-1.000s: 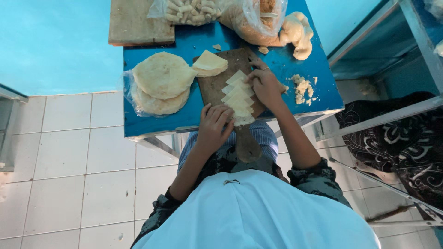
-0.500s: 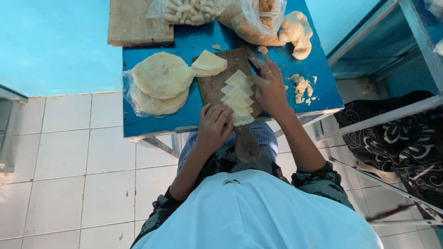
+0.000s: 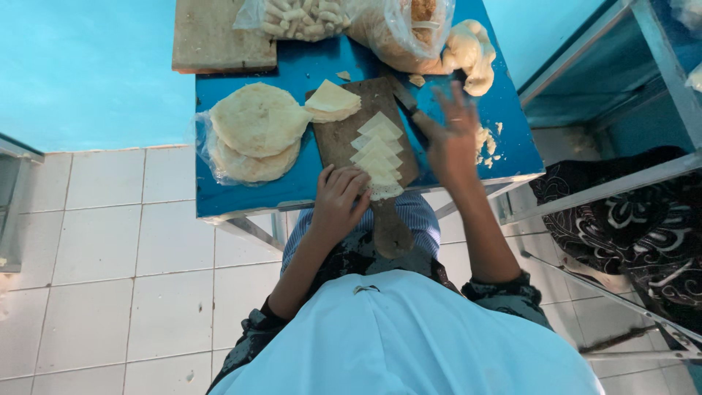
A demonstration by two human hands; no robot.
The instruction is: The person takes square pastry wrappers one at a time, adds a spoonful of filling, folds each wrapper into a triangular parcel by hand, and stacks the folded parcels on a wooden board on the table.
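A wooden cutting board (image 3: 344, 139) lies on the blue tabletop (image 3: 241, 194), its long axis running from the far side toward the person, its handle (image 3: 390, 227) sticking out over the near edge and pointing at the person's body. On the board a row of pale dough triangles (image 3: 376, 150) overlaps along that same axis, slightly slanted, and a thicker stack of triangles (image 3: 331, 101) sits at the board's far left corner. The left hand (image 3: 340, 197) rests at the near edge of the tabletop, fingers bent and laid on the nearest triangles, not closed around anything. The right hand (image 3: 452, 135) is blurred above the tabletop just right of the board, fingers spread open; a dark-handled knife (image 3: 406, 106) lies slantwise under it across the board's right edge, and whether the hand touches it I cannot tell. Left of the board is a pile of round flat dough sheets (image 3: 252, 132) on clear plastic. At the far edge are a second wooden board (image 3: 219, 36), two plastic bags (image 3: 395, 29) and a lump of dough (image 3: 472, 51).
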